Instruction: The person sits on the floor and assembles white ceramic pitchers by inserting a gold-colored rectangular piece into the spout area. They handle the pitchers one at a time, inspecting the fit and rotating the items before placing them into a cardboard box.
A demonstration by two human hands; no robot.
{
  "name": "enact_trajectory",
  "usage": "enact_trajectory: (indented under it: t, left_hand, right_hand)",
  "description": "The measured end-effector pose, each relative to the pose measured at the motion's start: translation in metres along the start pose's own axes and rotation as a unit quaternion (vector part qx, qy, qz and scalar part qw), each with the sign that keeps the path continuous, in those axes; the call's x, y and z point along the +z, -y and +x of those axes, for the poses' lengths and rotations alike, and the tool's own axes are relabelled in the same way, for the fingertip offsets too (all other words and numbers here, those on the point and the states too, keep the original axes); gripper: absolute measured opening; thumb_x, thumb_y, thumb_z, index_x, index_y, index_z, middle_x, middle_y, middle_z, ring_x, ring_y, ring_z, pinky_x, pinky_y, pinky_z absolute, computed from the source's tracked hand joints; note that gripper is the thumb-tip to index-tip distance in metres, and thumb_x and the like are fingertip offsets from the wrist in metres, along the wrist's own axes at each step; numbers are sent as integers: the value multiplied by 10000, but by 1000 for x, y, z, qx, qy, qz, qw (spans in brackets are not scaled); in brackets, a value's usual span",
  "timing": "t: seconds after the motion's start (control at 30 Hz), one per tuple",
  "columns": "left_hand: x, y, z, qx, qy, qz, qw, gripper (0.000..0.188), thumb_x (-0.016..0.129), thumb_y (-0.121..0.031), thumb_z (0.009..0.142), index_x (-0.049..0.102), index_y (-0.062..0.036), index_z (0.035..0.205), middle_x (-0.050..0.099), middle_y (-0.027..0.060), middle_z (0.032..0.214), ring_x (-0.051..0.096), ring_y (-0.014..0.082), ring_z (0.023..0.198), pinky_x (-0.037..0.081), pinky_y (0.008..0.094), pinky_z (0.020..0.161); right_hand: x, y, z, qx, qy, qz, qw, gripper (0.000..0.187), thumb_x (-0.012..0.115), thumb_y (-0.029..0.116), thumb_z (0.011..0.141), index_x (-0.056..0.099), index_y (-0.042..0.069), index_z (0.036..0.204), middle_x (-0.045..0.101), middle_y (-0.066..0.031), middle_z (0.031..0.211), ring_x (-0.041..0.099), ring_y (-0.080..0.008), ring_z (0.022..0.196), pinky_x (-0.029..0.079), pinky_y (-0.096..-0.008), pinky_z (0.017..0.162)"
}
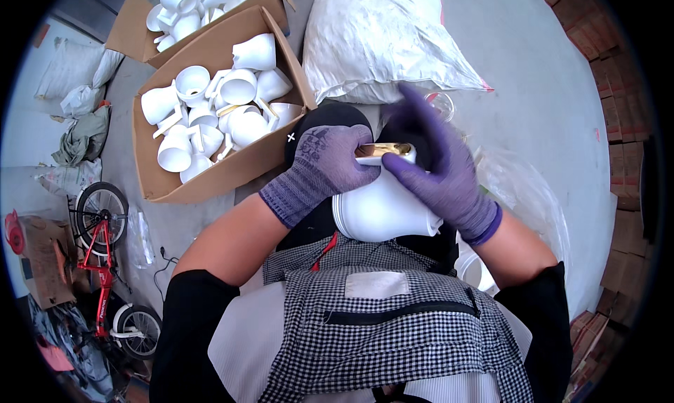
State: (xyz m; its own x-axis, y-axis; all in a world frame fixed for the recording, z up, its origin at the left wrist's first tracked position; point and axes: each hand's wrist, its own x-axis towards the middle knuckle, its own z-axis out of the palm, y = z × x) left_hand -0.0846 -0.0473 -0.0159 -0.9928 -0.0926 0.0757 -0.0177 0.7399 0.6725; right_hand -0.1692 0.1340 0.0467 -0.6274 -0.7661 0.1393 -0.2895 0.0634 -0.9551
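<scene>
A white plastic jug body [385, 210] lies sideways on my lap, its ribbed rim toward the left and its spout toward the right. Along its upper side runs a white handle with a shiny gold strip [387, 149]. My left hand [332, 157], in a purple-grey knit glove, is closed around the left end of that handle. The gloved right hand [441, 168] is spread at the other end, its thumb against the handle and its fingers lifted and blurred. Part of the jug is hidden behind both hands.
An open cardboard box [158, 178] of white jugs stands to the left, a second box [130, 31] behind it. A full white sack [379, 38] lies ahead. Clear plastic film [523, 199] and another white piece [475, 269] are at my right. A red bicycle [104, 283] stands far left.
</scene>
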Motion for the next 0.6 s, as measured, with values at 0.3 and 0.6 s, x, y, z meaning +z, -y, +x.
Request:
enact_trajectory:
  t: [0.3,0.6]
  left_hand:
    - [4,1,3,90,13,5,996,330,801,-343,625,621,-99,754,617,109,675,659,316,666,514,419,635]
    - [14,3,73,97,203,22,974,297,794,-328,669,640,-112,802,653,107,714,682,317,718,528,427,653]
  right_hand:
    - [1,-21,-39,40,-6,-141,989,306,765,251,808,702,28,1008,654,-136,877,656,-331,828,512,-419,753]
    - [4,-51,-50,216,-134,73,964,371,746,249,838,676,-8,1096,642,-147,911,650,-289,831,510,-392,757]
